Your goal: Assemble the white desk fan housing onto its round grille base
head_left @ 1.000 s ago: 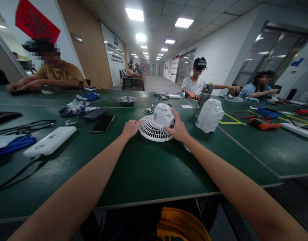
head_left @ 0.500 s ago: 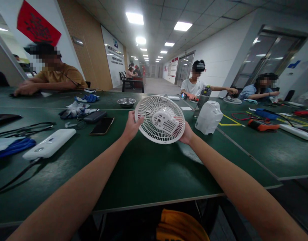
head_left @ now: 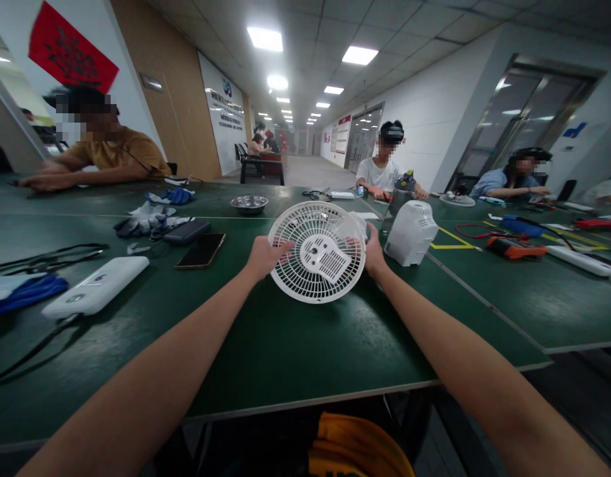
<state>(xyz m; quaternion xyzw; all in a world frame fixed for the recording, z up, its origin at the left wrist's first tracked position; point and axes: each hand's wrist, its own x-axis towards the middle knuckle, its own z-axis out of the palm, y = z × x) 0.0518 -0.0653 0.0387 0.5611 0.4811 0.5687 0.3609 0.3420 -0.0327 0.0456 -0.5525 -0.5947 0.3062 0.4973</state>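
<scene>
- Holding a round white fan grille above the green table, tilted, slotted center plate facing the viewer; contact between lower rim and table hard to tell.
- Gripping the grille's left edge with the left hand, closed on the rim, thumb over the bars.
- Gripping the grille's right edge with the right hand, closed on the rim, fingers partly hidden behind.
- Standing just right of the grille: a white plastic housing, with a bottle behind.
- Lying left of the grille: a dark phone, a dark case and, farther left, a white device with a black strap.
- Sitting beyond the grille, to the left: a metal bowl.
- Lying well right of the grille: an orange-and-black device.
- Seated beyond the grille, to the right: a person in white.
</scene>
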